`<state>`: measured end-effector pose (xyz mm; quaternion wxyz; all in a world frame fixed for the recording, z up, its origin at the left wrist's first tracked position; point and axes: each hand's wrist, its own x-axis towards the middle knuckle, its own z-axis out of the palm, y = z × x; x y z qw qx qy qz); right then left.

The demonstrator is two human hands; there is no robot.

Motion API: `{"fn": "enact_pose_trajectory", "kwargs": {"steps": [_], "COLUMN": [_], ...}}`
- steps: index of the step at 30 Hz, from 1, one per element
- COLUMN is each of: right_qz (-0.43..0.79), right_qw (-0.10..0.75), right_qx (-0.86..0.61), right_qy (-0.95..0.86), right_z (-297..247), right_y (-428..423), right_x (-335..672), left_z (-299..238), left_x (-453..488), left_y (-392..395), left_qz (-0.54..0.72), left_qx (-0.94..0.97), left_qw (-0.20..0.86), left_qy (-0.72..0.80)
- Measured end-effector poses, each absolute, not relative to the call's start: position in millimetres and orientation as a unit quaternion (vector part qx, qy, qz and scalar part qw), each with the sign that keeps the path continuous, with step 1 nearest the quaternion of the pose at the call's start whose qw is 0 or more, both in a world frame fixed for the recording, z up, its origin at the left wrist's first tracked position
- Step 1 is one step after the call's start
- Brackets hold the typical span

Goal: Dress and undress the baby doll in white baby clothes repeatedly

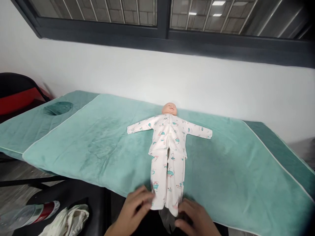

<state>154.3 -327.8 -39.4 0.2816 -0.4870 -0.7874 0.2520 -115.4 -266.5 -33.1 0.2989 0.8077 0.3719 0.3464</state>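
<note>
**Two hands at the trouser cuffs of a doll on a green bed**

A doll [169, 109] lies face up on a bed [118, 154] with a soft green cover, its head at the far edge, close to the white wall [103, 65]. A white printed jacket [161, 131] is laid out below the head, both sleeves spread wide to the sides. White trousers [158, 178] in a similar print run from under the jacket hem toward the near edge of the bed, the legs side by side with a narrow gap between them.

The left hand [136, 208] is at the left cuff, its fingers bent and its grip parted, thumb away from forefinger; the fingertips are blurred, so whether they touch the cloth is hard to tell. The right hand [194, 218] is beside the other cuff, fingers curled, with a gap between thumb and forefinger; contact there is unclear too.

At the left end of the bed is a round opening [58, 108], and a black and red chair [18, 100] stands beyond it. Lower left, a clear bottle [43, 212] with a red label and a crumpled pale cloth [70, 220] lie on a black seat [94, 200]. A dark window frame [110, 35] crosses the wall above.
</note>
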Motion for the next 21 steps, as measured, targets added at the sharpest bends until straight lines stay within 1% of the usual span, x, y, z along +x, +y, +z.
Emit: {"fn": "enact_pose_trajectory", "kwargs": {"steps": [2, 3, 6, 8, 10, 13, 18, 21], "right_qz": [0.261, 0.233, 0.09, 0.018, -0.017, -0.017, -0.003, -0.009], "right_qw": [0.316, 0.342, 0.398, 0.398, 0.375, 0.353, 0.412, 0.409], "right_qx": [-0.517, -0.546, -0.61, -0.615, -0.607, -0.608, -0.602, -0.571], "right_qy": [-0.751, -0.728, -0.679, -0.681, -0.7, -0.711, -0.685, -0.712], "right_z": [-22.6, -14.3, 3.5, 7.7, 7.6, 5.5, 3.7, 0.9], "right_y": [-314.9, -304.5, -260.2, -226.7, -198.3, -175.1, -178.6, -187.6], "right_x": [160.7, 161.0, 150.6, 139.6, 131.7, 130.2, 136.0, 131.8], "left_z": [-28.8, -24.4, -6.3, 3.9, 8.3, 3.1, -11.1, -10.3], "left_x": [-112.4, -106.9, -77.3, -53.7, -34.1, -19.1, -21.1, -24.1], "left_y": [-246.5, -234.2, -194.9, -172.4, -156.4, -145.1, -150.1, -158.7], "left_qz": [0.4, 0.41, 0.418, 0.417, 0.397, 0.358, 0.357, 0.343], "left_qx": [0.76, 0.748, 0.759, 0.774, 0.791, 0.807, 0.813, 0.835], "left_qw": [0.263, 0.239, 0.15, 0.099, 0.069, 0.039, 0.01, 0.004], "left_qy": [0.441, 0.464, 0.476, 0.466, 0.461, 0.469, 0.46, 0.431]}}
